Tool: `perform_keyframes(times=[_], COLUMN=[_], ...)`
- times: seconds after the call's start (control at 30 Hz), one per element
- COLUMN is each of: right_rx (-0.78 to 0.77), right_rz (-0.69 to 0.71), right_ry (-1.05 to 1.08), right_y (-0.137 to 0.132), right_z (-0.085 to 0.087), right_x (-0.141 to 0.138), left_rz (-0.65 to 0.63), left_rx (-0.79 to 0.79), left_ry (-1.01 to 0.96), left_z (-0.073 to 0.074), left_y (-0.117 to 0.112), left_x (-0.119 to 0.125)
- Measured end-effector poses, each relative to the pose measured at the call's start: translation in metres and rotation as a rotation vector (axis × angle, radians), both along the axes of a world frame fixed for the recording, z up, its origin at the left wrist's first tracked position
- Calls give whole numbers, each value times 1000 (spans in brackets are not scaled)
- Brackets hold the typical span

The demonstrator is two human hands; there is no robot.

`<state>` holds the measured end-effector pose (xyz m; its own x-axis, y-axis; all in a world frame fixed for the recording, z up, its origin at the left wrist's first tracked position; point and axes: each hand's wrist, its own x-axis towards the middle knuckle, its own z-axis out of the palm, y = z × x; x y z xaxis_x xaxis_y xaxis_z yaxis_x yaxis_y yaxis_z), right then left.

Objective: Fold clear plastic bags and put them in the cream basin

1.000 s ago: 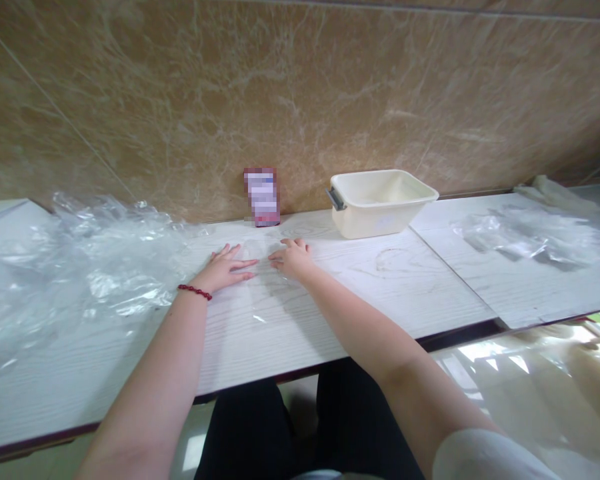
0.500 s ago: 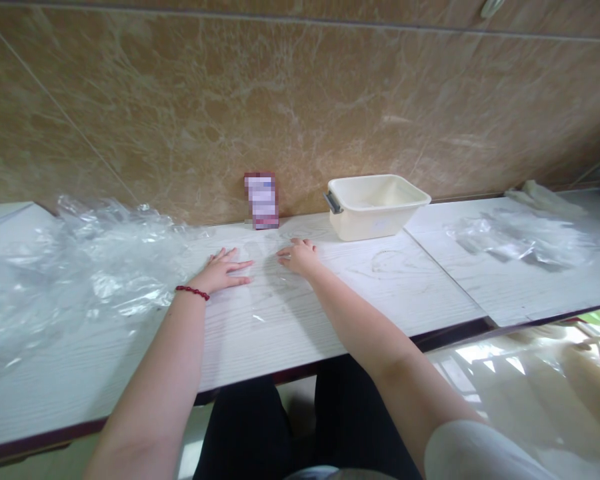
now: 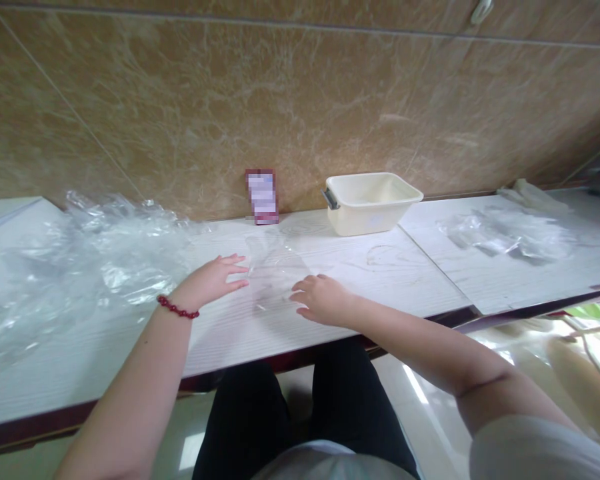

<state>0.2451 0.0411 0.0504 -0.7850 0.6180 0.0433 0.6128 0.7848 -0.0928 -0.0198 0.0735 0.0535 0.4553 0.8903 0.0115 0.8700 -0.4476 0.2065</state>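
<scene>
Gripping nothing, your spread left hand (image 3: pixel 207 283) and loosely open right hand (image 3: pixel 323 300) lie just beside a thin clear plastic sheet (image 3: pixel 273 270) on the white tabletop (image 3: pixel 220 347), with crumpled plastic film (image 3: pixel 105 253) off left and a cream plastic tub (image 3: pixel 367 203) beyond.

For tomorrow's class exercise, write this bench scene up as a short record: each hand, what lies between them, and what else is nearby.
Left hand: open, empty, fingertips by the clear plastic sheet
Right hand: open, empty, fingers slightly curled, beside that sheet
Sheet: lying on the white woodgrain tabletop
Left wrist: red bead bracelet
Against wall: cream plastic tub, blurred upright card
Either side: crumpled plastic film, more film
</scene>
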Motion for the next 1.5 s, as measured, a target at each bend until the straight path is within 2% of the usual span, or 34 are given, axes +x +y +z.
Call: perform_keyframes(times=[0.1,0.27,0.37,0.53,0.6,0.73,0.8,0.9,1.0,1.1,1.2,1.33,1.43,1.5], right_rx=[88,165,183,114,46,-118,-163,-197,-223,-259,-343,-425,-361,-294], right_rz=[-11,11,63,37,99,365,381,335,373,403,287,-43,-245,-335], right_ry=[-30,24,46,192,287,380,377,351,334,353,407,486,611,691], right_y=[-15,-1,6,1,-3,-5,-3,-3,-8,-15,-21,-23,-17,-7], right_z=[-15,-31,-35,-28,-21,-7,-6,-14,-24,-32,-35,-33,-32,-32], right_x=[11,11,6,2,7,31,44,53,47,38,30,19,7,-1], left_rz=[-100,-55,-49,-55,-55,-98,-72,-4,45,84,85,186,332,452], left_rx=[-15,-9,-16,84,118,54,-14,-108,-189,-207,-199,-228,-283,-259], left_ry=[-36,-116,-154,-158,-180,-276,-334,-427,-510,-583,-641,-707,-787,-853], left_z=[-5,-23,-33,-42,-40,-26,-18,-9,-8,-12,-21,-33,-35,-34], left_y=[-27,-49,-54,-62,-64,-75,-84,-95,-101,-102,-101,-96,-86,-75], left_x=[9,23,32,45,47,46,44,40,38,35,31,27,31,35])
